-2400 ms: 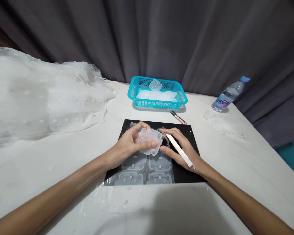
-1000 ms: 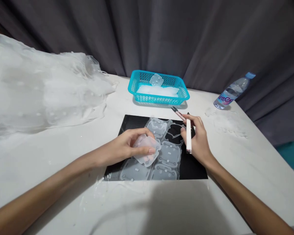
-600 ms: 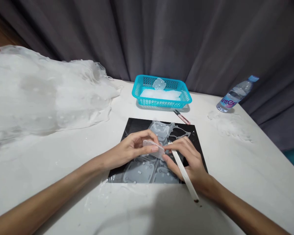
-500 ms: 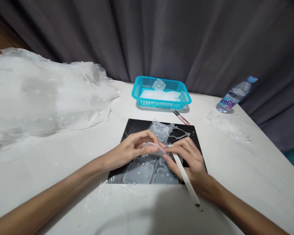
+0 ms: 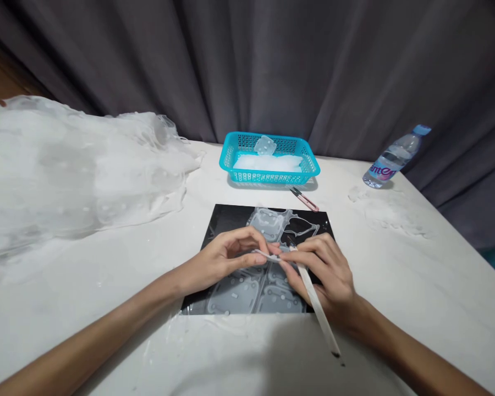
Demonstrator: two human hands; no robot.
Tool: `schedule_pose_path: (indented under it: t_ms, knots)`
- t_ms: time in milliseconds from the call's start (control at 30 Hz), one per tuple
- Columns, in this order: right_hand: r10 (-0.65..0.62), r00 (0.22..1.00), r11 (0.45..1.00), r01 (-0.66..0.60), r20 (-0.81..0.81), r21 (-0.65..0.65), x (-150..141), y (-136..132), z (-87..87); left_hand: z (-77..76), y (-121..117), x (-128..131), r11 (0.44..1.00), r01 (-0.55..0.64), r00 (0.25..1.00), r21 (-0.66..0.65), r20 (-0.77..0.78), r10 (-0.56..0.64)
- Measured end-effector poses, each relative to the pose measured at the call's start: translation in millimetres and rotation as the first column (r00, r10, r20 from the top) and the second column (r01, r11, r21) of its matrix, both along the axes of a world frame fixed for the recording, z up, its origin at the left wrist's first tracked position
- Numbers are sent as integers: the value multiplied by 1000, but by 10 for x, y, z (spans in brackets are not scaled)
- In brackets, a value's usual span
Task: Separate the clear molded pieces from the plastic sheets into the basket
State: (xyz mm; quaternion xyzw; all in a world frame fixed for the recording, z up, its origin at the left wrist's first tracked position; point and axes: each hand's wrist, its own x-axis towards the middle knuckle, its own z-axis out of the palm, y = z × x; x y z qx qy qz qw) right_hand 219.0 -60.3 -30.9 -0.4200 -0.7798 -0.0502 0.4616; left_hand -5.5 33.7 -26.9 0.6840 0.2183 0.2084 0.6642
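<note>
Thumb and fingers of my left hand (image 5: 226,254) pinch a small, thin translucent piece (image 5: 269,256), seen nearly edge-on. My right hand (image 5: 332,272) meets it from the other side, its fingertips at the piece's right edge. Tucked in that hand is a slim white stick-like tool (image 5: 318,309) with dark ends; its exact kind is unclear. Below both hands lies a black mat (image 5: 226,217) bearing a translucent moulded sheet (image 5: 233,294) of joined rounded shapes with small raised dots. My hands hide part of the sheet.
Behind the mat stands a blue basket (image 5: 268,177) with translucent pieces inside. Pink-handled thread snips (image 5: 305,199) lie before it. A water bottle (image 5: 390,159) and clear scraps (image 5: 391,214) are at right. Translucent sheets (image 5: 78,170) form a large pile at left.
The thin piece has tilted from showing its face to nearly edge-on. The white tool's lower end has shifted slightly right and down; both hands stay close together.
</note>
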Motion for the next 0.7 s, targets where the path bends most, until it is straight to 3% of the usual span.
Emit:
schedule_pose_path:
  t_ms: [67, 100, 167, 233, 333, 500, 600, 700]
  knots:
    - [-11, 1000, 1000, 11, 14, 9, 3, -2, -1, -21, 23, -28, 977, -10, 993, 213, -113, 35]
    - [-22, 1000, 1000, 22, 13, 2, 4, 3, -2, -36, 40, -45, 936, 3, 981, 353, -182, 65]
    - [-53, 999, 997, 53, -7, -56, 19, 41, -5, -71, 75, -80, 793, 73, 942, 604, -303, 144]
    - [-83, 995, 988, 74, -59, -134, 63, 146, -2, -106, 93, -106, 648, 164, 898, 744, -384, 214]
    - [-134, 978, 982, 110, -161, -152, 200, 505, 54, -145, 66, -124, 500, 230, 847, 835, -425, 319]
    - [-283, 951, 956, 290, -125, 43, 469, 1525, 337, -190, -48, -146, 326, 219, 814, 920, -356, 459]
    - [-194, 980, 980, 196, 47, -22, 493, 1946, 449, -264, -147, -126, 229, 211, 783, 950, -305, 543]
    - [-60, 993, 992, 70, 105, -100, 385, 1913, 416, -393, -303, -53, 151, 179, 709, 972, -234, 666]
